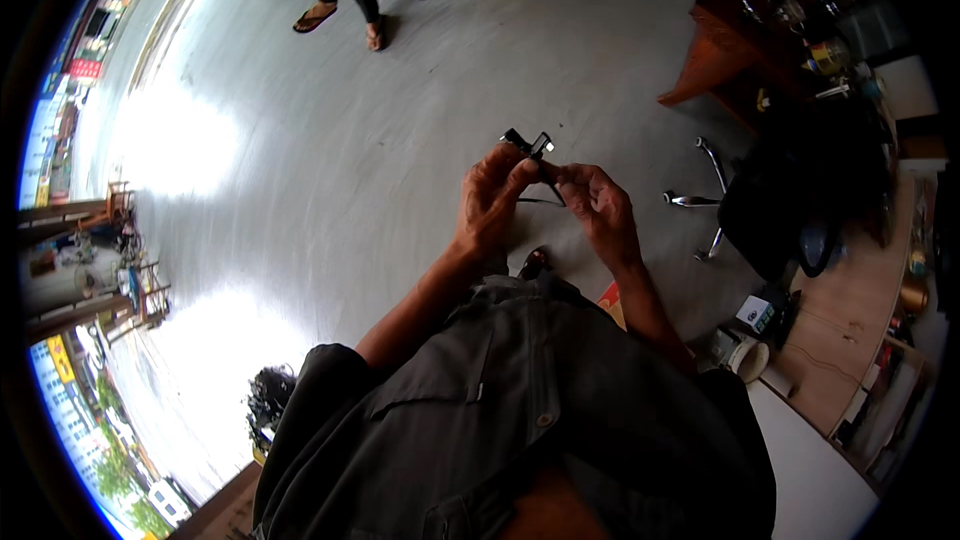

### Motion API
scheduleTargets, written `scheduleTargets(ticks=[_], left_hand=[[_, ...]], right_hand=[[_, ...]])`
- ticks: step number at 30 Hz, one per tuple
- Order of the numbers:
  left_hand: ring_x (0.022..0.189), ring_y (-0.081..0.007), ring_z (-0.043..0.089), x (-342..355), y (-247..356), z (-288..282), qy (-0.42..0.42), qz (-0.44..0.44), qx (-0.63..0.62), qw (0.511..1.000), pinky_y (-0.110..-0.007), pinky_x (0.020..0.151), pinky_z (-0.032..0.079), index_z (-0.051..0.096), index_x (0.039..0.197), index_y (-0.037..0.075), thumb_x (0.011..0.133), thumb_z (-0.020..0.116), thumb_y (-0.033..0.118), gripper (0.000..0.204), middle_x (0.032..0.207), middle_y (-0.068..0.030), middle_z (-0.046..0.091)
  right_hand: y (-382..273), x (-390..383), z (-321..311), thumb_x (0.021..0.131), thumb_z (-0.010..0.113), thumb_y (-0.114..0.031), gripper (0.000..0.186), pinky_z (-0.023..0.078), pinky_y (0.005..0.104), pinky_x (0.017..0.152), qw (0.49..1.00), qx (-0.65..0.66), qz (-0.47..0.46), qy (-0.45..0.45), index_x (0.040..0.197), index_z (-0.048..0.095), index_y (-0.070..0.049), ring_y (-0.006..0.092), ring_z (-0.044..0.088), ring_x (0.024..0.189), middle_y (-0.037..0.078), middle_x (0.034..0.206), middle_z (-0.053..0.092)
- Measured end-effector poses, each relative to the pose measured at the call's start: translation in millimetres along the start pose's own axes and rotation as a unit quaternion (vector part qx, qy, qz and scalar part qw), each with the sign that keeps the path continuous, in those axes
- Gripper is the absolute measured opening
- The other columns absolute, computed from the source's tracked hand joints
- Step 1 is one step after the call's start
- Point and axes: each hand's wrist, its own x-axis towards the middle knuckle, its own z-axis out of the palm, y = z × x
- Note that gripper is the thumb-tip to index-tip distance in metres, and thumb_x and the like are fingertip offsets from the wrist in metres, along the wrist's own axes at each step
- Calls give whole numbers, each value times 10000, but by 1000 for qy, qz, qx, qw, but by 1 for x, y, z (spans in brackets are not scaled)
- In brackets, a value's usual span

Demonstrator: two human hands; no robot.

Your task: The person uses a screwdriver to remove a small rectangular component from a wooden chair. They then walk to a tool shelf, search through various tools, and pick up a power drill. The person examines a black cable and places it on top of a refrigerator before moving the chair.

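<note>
Well, left hand (488, 192): its thumb and fingers were pinched close together, with hold of the small black thing (514, 137) just under its top.
Right hand (603, 208): its thumb and fingers were bent in and nearly met, and they had hold of the same thing lower down. How hard they squeezed, I could not tell.
Where the black thing was: up in the air between the two hands, out past the dark clothes (440, 420) and over the grey floor (400, 120). A shiny bit (547, 146) stuck out at its top.
Thin dark strip (541, 202): it curved below, between the hands. It was too dim to tell if it was joined on. It could have snagged on a finger if it was.
Drop risk: only fingertips held the thing, with no table under it, so a loose pinch could have let it fall.
Bend risk: if the hands pushed different ways, the shiny bit might have bent or snapped.
Own foot (537, 260): it was down below, so a dropped piece might have bounced off it.
Wheeled chair (710, 200): it stood off to the right, and a tiny bit could have slid under it and got lost.
</note>
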Motion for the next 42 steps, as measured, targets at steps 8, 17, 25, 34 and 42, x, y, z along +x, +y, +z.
scheduleTargets(ticks=[8,17,25,34,42], left_hand=[[901,-77,567,118,1,-5,-110,-26,101,989,-248,798,462,605,1098,-8,969,569,101,172,961,-27,639],[890,-154,646,286,20,-25,-213,-11,121,969,-310,807,502,607,1110,-23,973,580,132,210,947,-96,688],[944,-264,688,388,-14,-11,-297,16,275,914,-351,852,508,637,1106,-16,935,643,206,280,987,-178,705],[950,-233,651,561,-20,37,-358,-90,53,928,-364,896,499,605,1084,-54,1015,414,500,590,983,-139,681],[920,-319,655,701,-14,97,-289,-216,-118,925,-443,893,520,573,1082,-75,1021,294,555,691,1000,-202,650]], right_hand=[[-16,119,8,985,579,-287,400,461,270,848,998,31,-52,-11,1279,545,-17,113,569,963,47,1024,632],[-68,254,1,1017,521,-331,404,477,278,890,989,87,-72,90,1252,583,-8,111,587,984,41,1045,650],[-81,339,-84,1012,499,-389,390,484,318,771,954,209,-34,213,1079,557,-9,152,616,805,65,870,654],[-79,499,-213,979,586,-352,318,506,325,770,836,502,-59,214,1132,578,-74,123,594,788,-14,819,595],[-142,634,-298,965,611,-311,408,509,362,899,893,411,-90,158,1261,550,-37,213,631,1001,53,1024,653]])
